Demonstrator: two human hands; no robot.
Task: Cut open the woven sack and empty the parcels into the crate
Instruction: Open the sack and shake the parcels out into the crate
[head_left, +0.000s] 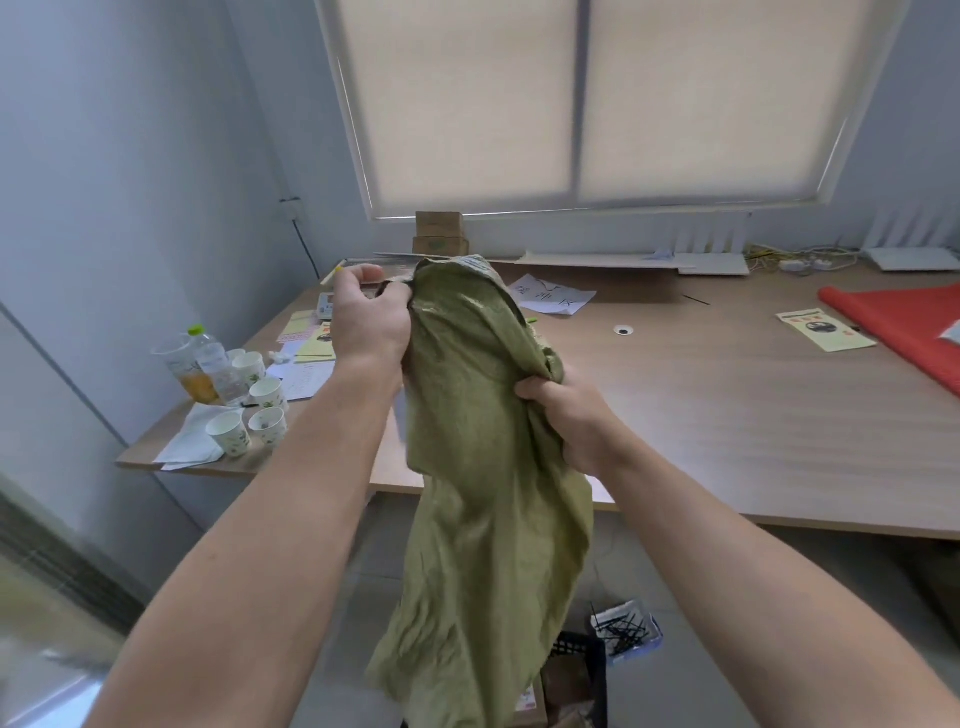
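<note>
An olive-green woven sack (478, 493) hangs limp in front of me, its lower end dangling toward the floor. My left hand (366, 317) grips the sack's top left edge, raised above the table. Lower down, my right hand (569, 415) is bunched around the sack's right side. Below the sack stands a black plastic crate (589, 675), partly hidden by the cloth, with brown parcels (566, 680) showing inside it. I see no cutting tool.
A wooden table (727, 405) stretches ahead, carrying paper cups (249, 410), a bottle (213, 364), papers (553, 293) and a red cloth (904, 327). A small bag of black cable ties (626, 629) lies on the floor beside the crate. Cardboard boxes (439, 236) stand by the window.
</note>
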